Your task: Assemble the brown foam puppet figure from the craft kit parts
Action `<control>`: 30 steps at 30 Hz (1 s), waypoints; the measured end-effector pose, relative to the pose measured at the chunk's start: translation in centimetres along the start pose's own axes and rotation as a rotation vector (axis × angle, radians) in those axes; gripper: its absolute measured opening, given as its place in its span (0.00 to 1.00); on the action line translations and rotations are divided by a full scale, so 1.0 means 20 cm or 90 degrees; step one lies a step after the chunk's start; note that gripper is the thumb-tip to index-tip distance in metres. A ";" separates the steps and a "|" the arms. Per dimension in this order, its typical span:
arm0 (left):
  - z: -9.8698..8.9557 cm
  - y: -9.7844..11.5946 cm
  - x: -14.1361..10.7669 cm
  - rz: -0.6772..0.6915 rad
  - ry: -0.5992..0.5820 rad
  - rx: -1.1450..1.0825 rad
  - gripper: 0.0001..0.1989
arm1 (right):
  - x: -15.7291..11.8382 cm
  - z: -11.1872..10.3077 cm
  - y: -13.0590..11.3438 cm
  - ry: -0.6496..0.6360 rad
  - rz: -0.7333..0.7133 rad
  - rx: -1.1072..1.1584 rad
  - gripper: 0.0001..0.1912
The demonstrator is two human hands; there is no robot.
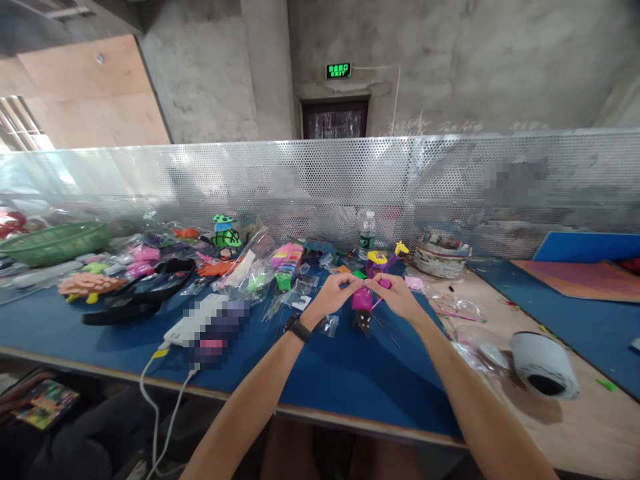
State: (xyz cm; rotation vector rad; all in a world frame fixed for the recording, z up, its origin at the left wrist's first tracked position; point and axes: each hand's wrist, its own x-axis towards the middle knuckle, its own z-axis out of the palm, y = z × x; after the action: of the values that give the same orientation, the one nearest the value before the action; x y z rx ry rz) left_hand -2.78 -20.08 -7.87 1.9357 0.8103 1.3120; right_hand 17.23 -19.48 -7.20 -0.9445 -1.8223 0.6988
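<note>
Over the blue table mat (345, 380), my hands meet just above a small magenta clay figure (362, 300) with a dark pointed head (365, 323) bearing light dots. My left hand (336, 293), with a black watch on its wrist, has thumb and forefinger pinched together; what lies between them is too small to make out. Opposite it, my right hand (397, 295) pinches a magenta clay piece (385, 283). Behind my fingers stands a purple and yellow clay figure with a giraffe-like head (401, 249). A thin pink stick (377, 303) shows beside the magenta figure.
A water bottle (367, 237) and a woven basket (443, 257) stand behind. Left lie clay packs (287, 260), clay models, a black strap (140, 300) and a cabled white power bank (195, 323). A white cup-like container (544, 363) lies right. A seated person's phone (47, 403) shows lower left.
</note>
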 end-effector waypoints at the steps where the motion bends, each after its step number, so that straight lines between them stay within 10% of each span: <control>1: 0.00 0.00 0.00 0.000 0.004 0.006 0.20 | 0.00 0.00 0.00 -0.005 0.001 0.002 0.24; 14: -0.02 -0.01 0.00 0.015 0.070 0.024 0.18 | -0.01 0.03 -0.05 -0.004 0.027 0.089 0.24; 21: -0.13 -0.04 0.02 0.070 0.448 0.309 0.16 | 0.02 0.05 0.01 -0.049 0.089 0.250 0.22; 23: -0.10 -0.03 0.01 0.126 0.411 0.334 0.17 | 0.02 0.07 0.01 -0.065 0.106 0.272 0.19; 30: 0.07 0.02 -0.04 0.191 -0.067 0.270 0.16 | -0.03 0.10 0.00 -0.119 0.193 0.260 0.25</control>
State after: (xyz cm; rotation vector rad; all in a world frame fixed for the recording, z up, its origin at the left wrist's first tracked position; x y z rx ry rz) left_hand -1.60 -21.26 -8.38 2.5201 0.8168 1.2646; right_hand 15.50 -20.14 -8.34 -0.9076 -1.6163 1.3300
